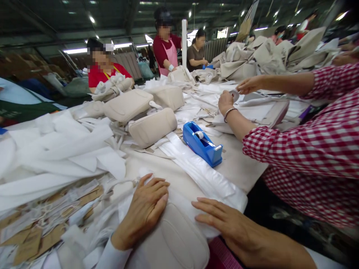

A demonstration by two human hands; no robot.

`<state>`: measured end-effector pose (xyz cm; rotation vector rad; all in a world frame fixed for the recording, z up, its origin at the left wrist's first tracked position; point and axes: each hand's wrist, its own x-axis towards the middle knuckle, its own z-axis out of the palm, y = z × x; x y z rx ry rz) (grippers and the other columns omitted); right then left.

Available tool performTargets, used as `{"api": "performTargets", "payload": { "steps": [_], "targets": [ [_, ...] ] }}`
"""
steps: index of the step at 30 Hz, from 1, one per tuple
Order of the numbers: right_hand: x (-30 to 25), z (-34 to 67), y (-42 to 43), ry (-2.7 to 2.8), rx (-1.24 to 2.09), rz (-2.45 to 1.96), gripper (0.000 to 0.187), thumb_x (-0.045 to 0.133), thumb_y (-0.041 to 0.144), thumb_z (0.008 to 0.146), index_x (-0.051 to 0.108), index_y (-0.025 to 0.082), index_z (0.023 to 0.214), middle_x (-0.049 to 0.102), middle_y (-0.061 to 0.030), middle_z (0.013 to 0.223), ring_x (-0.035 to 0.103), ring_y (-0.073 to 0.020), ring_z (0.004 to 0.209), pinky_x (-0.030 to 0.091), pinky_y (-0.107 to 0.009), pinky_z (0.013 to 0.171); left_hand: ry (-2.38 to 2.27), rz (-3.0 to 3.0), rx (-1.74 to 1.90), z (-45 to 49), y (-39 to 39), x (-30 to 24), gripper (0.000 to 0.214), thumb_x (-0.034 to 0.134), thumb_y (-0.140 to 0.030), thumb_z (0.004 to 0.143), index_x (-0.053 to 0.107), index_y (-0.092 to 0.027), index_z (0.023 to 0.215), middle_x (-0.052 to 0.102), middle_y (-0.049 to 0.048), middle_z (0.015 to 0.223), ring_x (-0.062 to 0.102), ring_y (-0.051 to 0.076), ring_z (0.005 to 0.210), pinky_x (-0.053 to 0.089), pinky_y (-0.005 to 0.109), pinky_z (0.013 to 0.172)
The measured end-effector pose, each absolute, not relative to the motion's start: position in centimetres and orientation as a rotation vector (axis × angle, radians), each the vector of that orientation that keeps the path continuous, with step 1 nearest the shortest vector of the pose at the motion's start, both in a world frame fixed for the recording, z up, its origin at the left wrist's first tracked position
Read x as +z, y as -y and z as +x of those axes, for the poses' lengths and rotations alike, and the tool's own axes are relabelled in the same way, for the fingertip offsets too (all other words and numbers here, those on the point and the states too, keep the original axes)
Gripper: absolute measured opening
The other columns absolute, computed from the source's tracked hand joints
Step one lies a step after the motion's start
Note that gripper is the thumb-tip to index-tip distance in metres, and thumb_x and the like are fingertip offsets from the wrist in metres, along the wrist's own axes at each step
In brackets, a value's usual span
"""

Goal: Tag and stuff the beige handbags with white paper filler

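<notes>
A cream-coloured bag [175, 239] with a stitched curve on its face lies at the table's front edge. Thin, translucent white wrapping shows around its far end. My left hand [150, 205] rests on that wrapping at the bag's left side, fingers stretched out and slightly bent. On the other side my right hand [227, 224] is held with fingers extended, tips close to the wrapping; whether they touch it I cannot tell. Beyond both hands stands a blue tape dispenser [202, 144], beside a stack of clear plastic sleeves [196, 164].
White sheets [64, 149] and brown paper tags [30, 239] are heaped on the left. More cream bags [153, 127] lie mid-table. A co-worker in a checked sleeve [294, 149] reaches in from the right, holding a tape roll [234, 96]. Other people stand behind the table.
</notes>
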<state>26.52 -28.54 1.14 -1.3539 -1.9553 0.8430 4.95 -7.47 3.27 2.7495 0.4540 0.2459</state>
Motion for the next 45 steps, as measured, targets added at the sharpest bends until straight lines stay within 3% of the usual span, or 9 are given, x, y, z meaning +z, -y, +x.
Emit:
{"api": "performTargets", "payload": {
  "steps": [4, 7, 10, 14, 18, 25, 33, 40, 45],
  "targets": [
    [-2.0, 25.0, 27.4, 1.923, 0.678, -1.310, 0.050, 0.041, 0.005, 0.088, 0.057, 0.023, 0.132, 0.052, -0.0111, 0.141, 0.049, -0.0214, 0.128, 0.043, -0.037, 0.104, -0.460, 2.755, 0.237, 5.0, 7.7, 3.4, 0.026, 0.037, -0.025, 0.095, 0.063, -0.022, 0.091, 0.068, 0.0030, 0.119, 0.055, 0.019, 0.115, 0.018, 0.048, 0.113],
    [-2.9, 24.5, 25.7, 1.914, 0.591, -1.329, 0.036, 0.041, 0.013, 0.092, 0.068, 0.025, 0.112, 0.065, -0.0096, 0.110, 0.061, -0.0190, 0.099, 0.048, -0.032, 0.084, -0.460, 2.752, 0.228, 5.1, 7.8, 3.5, 0.025, 0.038, -0.025, 0.095, 0.062, -0.022, 0.089, 0.068, 0.0028, 0.118, 0.055, 0.019, 0.115, 0.017, 0.048, 0.113],
    [-2.5, 24.2, 24.2, 1.992, 0.543, -1.320, 0.032, 0.046, 0.011, 0.083, 0.066, 0.021, 0.106, 0.063, -0.0063, 0.085, 0.057, -0.0183, 0.079, 0.043, -0.031, 0.071, -0.463, 2.748, 0.227, 5.1, 7.9, 3.5, 0.026, 0.036, -0.025, 0.095, 0.062, -0.022, 0.088, 0.068, 0.0025, 0.115, 0.054, 0.020, 0.113, 0.017, 0.049, 0.113],
    [-1.2, 23.3, 22.2, 1.905, 0.702, -1.398, 0.042, 0.051, 0.005, 0.068, 0.055, 0.021, 0.106, 0.062, -0.0006, 0.081, 0.056, -0.0153, 0.073, 0.040, -0.027, 0.068, -0.477, 2.741, 0.229, 5.2, 8.0, 3.4, 0.028, 0.035, -0.023, 0.095, 0.062, -0.022, 0.088, 0.068, 0.0015, 0.110, 0.054, 0.019, 0.110, 0.017, 0.048, 0.114],
    [-1.1, 21.6, 20.2, 1.575, 0.951, -1.402, 0.036, 0.058, 0.007, 0.067, 0.046, 0.023, 0.097, 0.053, 0.0068, 0.072, 0.045, -0.0088, 0.057, 0.032, -0.020, 0.052, -0.470, 2.763, 0.234, 5.2, 8.1, 3.4, 0.029, 0.035, -0.021, 0.094, 0.063, -0.022, 0.090, 0.068, 0.0014, 0.103, 0.055, 0.019, 0.106, 0.019, 0.048, 0.114],
    [-2.2, 20.9, 19.7, 1.001, 1.179, -1.351, 0.043, 0.073, 0.012, 0.059, 0.050, 0.020, 0.095, 0.059, 0.0029, 0.083, 0.053, -0.0102, 0.070, 0.038, -0.020, 0.057, -0.498, 2.765, 0.255, 5.1, 8.1, 3.2, 0.025, 0.037, -0.021, 0.094, 0.061, -0.021, 0.085, 0.067, 0.0013, 0.098, 0.055, 0.019, 0.101, 0.022, 0.048, 0.113],
    [-0.8, 22.4, 21.6, 0.955, 1.281, -1.474, 0.005, 0.069, 0.017, 0.065, 0.064, 0.017, 0.066, 0.059, 0.0027, 0.063, 0.053, -0.0119, 0.061, 0.039, -0.024, 0.058, -0.503, 2.771, 0.254, 5.0, 8.2, 3.4, 0.027, 0.042, -0.035, 0.097, 0.063, -0.023, 0.085, 0.068, 0.0017, 0.096, 0.056, 0.020, 0.101, 0.021, 0.050, 0.114],
    [-0.4, 20.3, 19.2, 1.114, 1.233, -1.470, 0.017, 0.063, 0.017, 0.067, 0.056, 0.016, 0.052, 0.048, 0.0047, 0.051, 0.041, -0.0087, 0.052, 0.030, -0.022, 0.050, -0.570, 2.804, 0.240, 5.2, 8.1, 3.0, 0.028, 0.049, -0.044, 0.094, 0.061, -0.022, 0.085, 0.065, 0.0026, 0.089, 0.055, 0.022, 0.104, 0.022, 0.049, 0.114],
    [-0.7, 20.8, 20.0, 1.044, 1.224, -1.455, 0.018, 0.063, 0.027, 0.076, 0.061, 0.017, 0.062, 0.055, 0.0018, 0.064, 0.049, -0.0121, 0.063, 0.039, -0.024, 0.060, -0.593, 2.839, 0.244, 5.5, 8.2, 2.8, 0.023, 0.049, -0.041, 0.094, 0.060, -0.022, 0.088, 0.065, 0.0014, 0.090, 0.056, 0.020, 0.103, 0.021, 0.048, 0.115]
  ]
}}
